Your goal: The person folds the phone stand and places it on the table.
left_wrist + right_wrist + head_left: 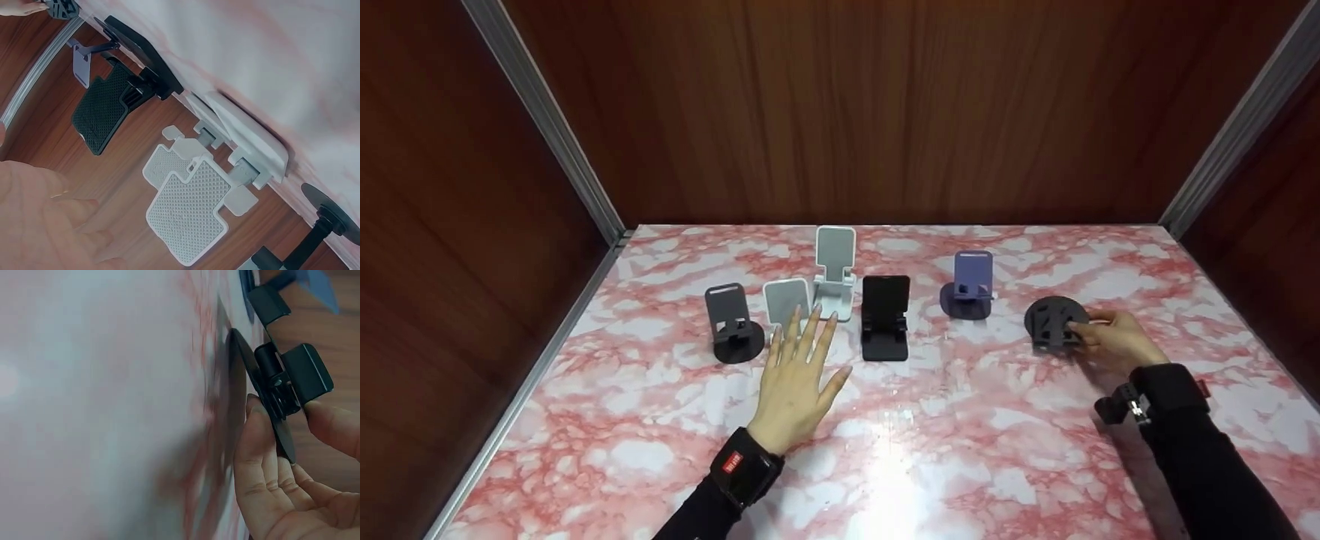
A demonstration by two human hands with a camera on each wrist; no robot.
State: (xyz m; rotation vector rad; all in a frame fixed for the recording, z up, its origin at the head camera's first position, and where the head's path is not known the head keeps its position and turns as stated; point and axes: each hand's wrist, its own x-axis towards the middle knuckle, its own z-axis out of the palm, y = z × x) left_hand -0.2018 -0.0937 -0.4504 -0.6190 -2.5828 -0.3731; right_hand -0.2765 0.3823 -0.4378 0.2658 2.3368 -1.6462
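My right hand (1117,341) pinches a folded black phone stand (1056,322) with a round base. In the right wrist view fingers (256,439) lie under the base's rim, the thumb on the folded upper part, and a shadow shows beneath the disc (242,349). My left hand (795,382) is spread palm down, its straight fingers before a smaller white phone stand (788,296), partly hiding it. In the left wrist view a gap separates the hand (45,219) from both white stands. Behind is the taller white phone stand (835,259).
A dark grey phone stand (727,311) with a round base stands at the left. Right of the white stands is a black phone stand (885,315) on a rectangular base, then a purple one (973,277). Wooden panels (885,112) enclose the marbled red-and-white tabletop (960,465).
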